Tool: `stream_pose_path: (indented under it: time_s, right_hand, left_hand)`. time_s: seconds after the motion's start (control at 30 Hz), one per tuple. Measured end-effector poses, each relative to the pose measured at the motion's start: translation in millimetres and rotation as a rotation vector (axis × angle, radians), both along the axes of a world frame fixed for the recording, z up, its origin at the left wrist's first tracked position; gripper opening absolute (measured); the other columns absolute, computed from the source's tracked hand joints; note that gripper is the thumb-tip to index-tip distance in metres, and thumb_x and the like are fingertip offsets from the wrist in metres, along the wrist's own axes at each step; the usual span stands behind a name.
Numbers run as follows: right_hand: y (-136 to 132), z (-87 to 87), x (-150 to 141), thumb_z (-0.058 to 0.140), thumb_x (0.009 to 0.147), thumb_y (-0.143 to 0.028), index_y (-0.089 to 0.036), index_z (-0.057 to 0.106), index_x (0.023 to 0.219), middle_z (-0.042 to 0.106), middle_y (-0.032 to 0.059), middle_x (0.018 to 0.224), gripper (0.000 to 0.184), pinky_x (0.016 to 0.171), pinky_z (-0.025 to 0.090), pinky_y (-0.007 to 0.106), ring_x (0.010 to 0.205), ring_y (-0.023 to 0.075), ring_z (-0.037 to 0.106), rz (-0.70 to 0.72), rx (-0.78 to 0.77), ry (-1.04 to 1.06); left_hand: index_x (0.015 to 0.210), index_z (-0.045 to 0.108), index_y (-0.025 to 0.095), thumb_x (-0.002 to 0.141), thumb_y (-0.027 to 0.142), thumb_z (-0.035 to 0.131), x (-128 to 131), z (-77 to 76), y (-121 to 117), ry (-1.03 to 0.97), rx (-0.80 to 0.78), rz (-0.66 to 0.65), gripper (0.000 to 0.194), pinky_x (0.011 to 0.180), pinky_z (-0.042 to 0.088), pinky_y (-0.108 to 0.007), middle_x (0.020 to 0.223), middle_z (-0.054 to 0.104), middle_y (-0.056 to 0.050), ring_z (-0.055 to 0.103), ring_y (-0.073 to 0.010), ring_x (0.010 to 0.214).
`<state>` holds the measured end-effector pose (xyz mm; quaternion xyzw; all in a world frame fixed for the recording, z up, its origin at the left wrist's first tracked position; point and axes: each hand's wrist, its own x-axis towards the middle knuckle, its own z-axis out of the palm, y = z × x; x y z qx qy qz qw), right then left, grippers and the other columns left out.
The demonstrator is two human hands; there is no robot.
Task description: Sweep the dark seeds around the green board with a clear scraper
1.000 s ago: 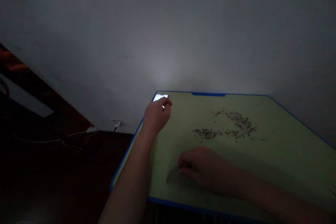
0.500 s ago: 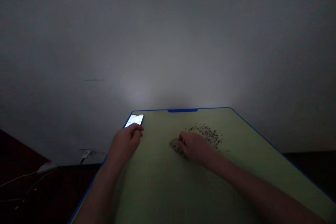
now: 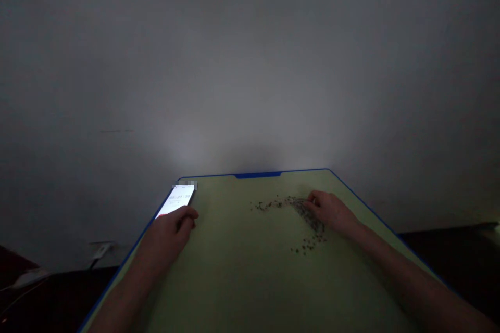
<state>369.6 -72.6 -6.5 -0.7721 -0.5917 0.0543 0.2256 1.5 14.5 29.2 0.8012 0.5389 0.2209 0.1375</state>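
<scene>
On a pale green table (image 3: 242,250) with a blue rim lie small dark grains or seeds (image 3: 308,244), scattered in a curved band. My right hand (image 3: 334,213) is at the right side of this band, thumb and fingers pinched together. A grey blurred patch (image 3: 308,214) runs from its fingertips; I cannot make out whether it is a held thing or grains smeared by motion. My left hand (image 3: 167,234) rests at the table's left side with fingers curled and nothing visible in them. Just beyond it lies a lit phone (image 3: 178,199), its lower end partly covered by the hand.
A grey wall (image 3: 250,73) rises behind the table's far edge. At the lower left, a wall socket with a plug (image 3: 102,251) and a pale power strip with cables (image 3: 29,278) stand beside the table. The room is dim.
My right hand has swept to the right across the grains, and the grey patch has moved with it. Grains are spread in a different shape. The whole view has shifted slightly.
</scene>
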Motion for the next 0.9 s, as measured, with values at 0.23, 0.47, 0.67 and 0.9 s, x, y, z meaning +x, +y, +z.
stream_pose_path:
  time_s: [0.23,0.47,0.67,0.9]
  right_hand:
    - [-13.7,5.4,53.8,0.042,0.085,-0.036,-0.020,0.053,0.076,0.061,-0.0009,0.053,0.021,0.049,0.037,0.022,0.049,0.0134,0.056,-0.122,0.042,0.170]
    - [-22.8,-2.0,80.6,0.045,0.082,-0.024,-0.017,0.054,0.082,0.061,-0.0001,0.053,0.011,0.046,0.036,0.022,0.040,0.0105,0.050,-0.235,-0.029,0.258]
    - [-24.3,-10.9,82.5,0.047,0.081,-0.021,-0.015,0.056,0.082,0.057,-0.0014,0.045,0.011,0.039,0.034,0.021,0.035,0.0104,0.048,-0.217,-0.154,0.345]
    - [-15.2,-13.2,60.0,0.044,0.082,-0.022,-0.014,0.056,0.081,0.053,-0.0022,0.043,0.015,0.037,0.033,0.021,0.035,0.0112,0.047,-0.152,-0.216,0.349]
  left_hand:
    - [0.086,0.062,0.021,0.076,0.036,0.036,-1.6,-16.4,10.0,0.005,-0.060,-0.049,0.031,0.057,0.043,-0.027,0.072,0.065,-0.001,0.060,-0.0171,0.061]
    - [0.087,0.060,0.021,0.078,0.040,0.035,2.7,-23.0,11.8,0.038,-0.133,-0.074,0.032,0.058,0.045,-0.028,0.073,0.065,-0.002,0.061,-0.0185,0.062]
    - [0.088,0.061,0.022,0.078,0.038,0.036,5.3,-21.0,8.3,0.047,-0.126,-0.102,0.031,0.061,0.045,-0.028,0.074,0.066,-0.002,0.062,-0.0195,0.065]
    - [0.087,0.060,0.021,0.079,0.034,0.033,13.2,-14.5,-2.5,0.035,-0.120,-0.124,0.031,0.059,0.043,-0.027,0.072,0.065,-0.001,0.061,-0.0180,0.064]
